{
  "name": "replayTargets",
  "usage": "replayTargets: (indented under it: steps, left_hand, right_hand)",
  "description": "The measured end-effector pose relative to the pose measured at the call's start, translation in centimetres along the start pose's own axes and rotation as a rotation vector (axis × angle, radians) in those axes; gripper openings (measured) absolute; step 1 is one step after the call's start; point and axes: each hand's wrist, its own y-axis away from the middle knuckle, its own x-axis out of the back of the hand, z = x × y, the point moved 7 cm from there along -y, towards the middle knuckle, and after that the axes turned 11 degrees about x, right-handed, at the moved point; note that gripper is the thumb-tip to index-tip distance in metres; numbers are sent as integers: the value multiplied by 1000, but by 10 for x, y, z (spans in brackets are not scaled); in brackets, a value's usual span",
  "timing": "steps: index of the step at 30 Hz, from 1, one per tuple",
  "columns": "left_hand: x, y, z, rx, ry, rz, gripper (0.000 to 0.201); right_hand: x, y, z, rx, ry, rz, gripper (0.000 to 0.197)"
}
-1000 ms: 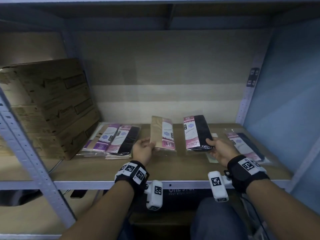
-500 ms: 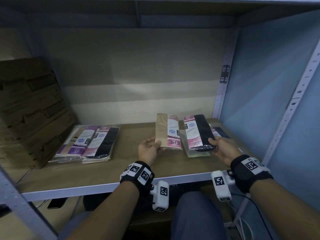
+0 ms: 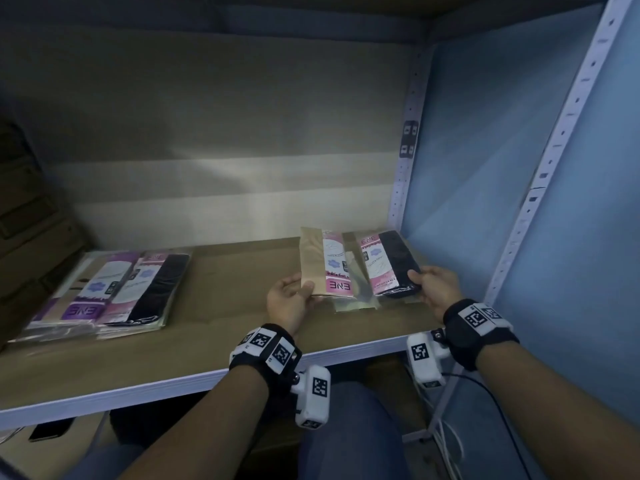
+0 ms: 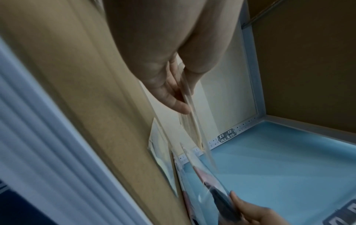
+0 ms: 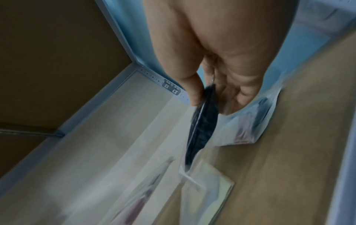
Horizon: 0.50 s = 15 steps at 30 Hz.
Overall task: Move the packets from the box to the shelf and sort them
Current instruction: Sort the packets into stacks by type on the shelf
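Observation:
My left hand pinches the near corner of a beige packet with a pink label, held tilted above the shelf board; it appears edge-on in the left wrist view. My right hand grips a black packet with a pink label by its near right corner, thumb on top, seen edge-on in the right wrist view. A clear flat packet lies on the board under both. Another packet lies under my right hand. Two stacks of packets, purple-labelled and black, lie at the left.
Stacked cardboard boxes stand at the far left of the shelf. A blue side panel and a perforated upright close the shelf on the right. A phone-like dark object and white cables lie below the shelf.
The view has swung right and the boxes have slid to the left edge. Both hands still hold their packets, now over the right end of the shelf near the blue panel.

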Motion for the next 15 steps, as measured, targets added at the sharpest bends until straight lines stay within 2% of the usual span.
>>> replayTargets:
  steps: [4,7,15]
  left_hand:
    - [1,-4,-4,-6,-37,14,25]
    - [8,-9,-7,0,-72,34,24]
    - [19,-14,-12,12,-17,33,27]
  right_hand:
    - [24,-25,2,57,199,88,29]
    - [36,-41,13,30,358,98,31]
    - [46,-48,22,67,612,109,16]
